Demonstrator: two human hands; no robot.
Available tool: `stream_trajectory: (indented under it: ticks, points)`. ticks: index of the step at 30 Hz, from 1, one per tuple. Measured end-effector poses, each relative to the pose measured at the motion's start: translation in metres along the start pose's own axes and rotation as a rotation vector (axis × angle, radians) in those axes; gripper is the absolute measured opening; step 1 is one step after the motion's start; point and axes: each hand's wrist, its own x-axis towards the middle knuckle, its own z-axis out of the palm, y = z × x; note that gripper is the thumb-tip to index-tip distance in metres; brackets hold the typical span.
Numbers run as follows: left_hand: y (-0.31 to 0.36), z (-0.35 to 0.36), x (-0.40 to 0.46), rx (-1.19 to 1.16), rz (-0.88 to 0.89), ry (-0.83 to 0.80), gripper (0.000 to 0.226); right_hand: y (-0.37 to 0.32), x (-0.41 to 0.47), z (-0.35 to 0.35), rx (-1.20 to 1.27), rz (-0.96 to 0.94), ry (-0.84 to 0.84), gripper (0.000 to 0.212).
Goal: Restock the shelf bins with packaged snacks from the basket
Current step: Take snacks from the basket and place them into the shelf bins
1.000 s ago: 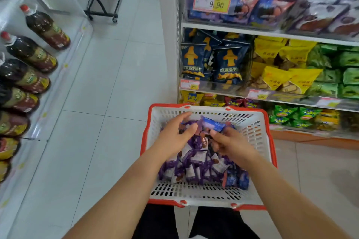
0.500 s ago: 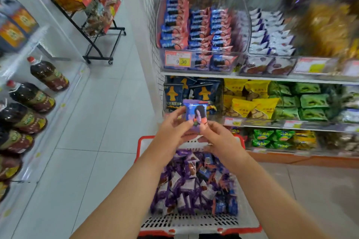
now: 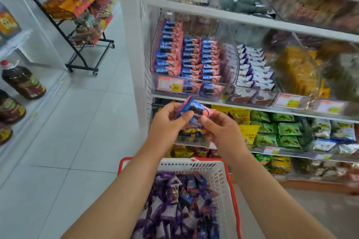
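Note:
My left hand (image 3: pixel 167 122) and my right hand (image 3: pixel 221 132) both pinch a blue-and-pink snack packet (image 3: pixel 196 107), held just below the clear shelf bin (image 3: pixel 231 60). That bin holds rows of matching blue-and-pink packets (image 3: pixel 186 58). The white basket with a red rim (image 3: pixel 217 169) sits below my forearms, filled with several purple and blue packets (image 3: pixel 174 200).
A neighbouring bin holds white-and-purple packets (image 3: pixel 254 68). Lower shelves carry yellow and green snack bags (image 3: pixel 275 130). A black wheeled rack (image 3: pixel 85 48) stands on the tiled aisle at the back left. Dark bottles (image 3: pixel 23 81) line the left shelf.
Both hands lifted a packet out of the basket and raised it toward the shelf bin. The view tilted upward from the basket to the shelves.

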Motion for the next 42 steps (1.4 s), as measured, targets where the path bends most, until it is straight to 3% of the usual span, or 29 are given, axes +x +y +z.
stream_trajectory:
  ticks: [3,7,11,20,22,26,42]
  points:
    - [0.009,0.001,0.018,0.222,0.176,0.063,0.010,-0.019,0.020,0.006,-0.058,-0.092,0.046,0.004]
    - [0.016,-0.011,0.059,0.887,0.579,0.256,0.046,-0.059,0.056,0.012,-0.088,-0.220,0.088,0.007]
    - [0.010,-0.023,0.096,1.246,0.526,0.165,0.072,-0.091,0.096,0.024,-0.153,-0.348,0.137,0.010]
    - [-0.013,-0.029,0.116,1.290,0.653,0.217,0.078,-0.104,0.201,0.046,-0.207,-0.356,0.291,0.012]
    - [-0.017,-0.030,0.118,1.292,0.691,0.242,0.079,-0.103,0.226,0.050,-0.292,-0.376,0.336,0.024]
    - [-0.020,-0.031,0.118,1.308,0.703,0.253,0.082,-0.097,0.272,0.047,-0.512,-0.403,0.435,0.027]
    - [-0.009,-0.030,0.114,1.233,0.644,0.198,0.084,-0.111,0.331,0.051,-0.547,-0.320,0.443,0.039]
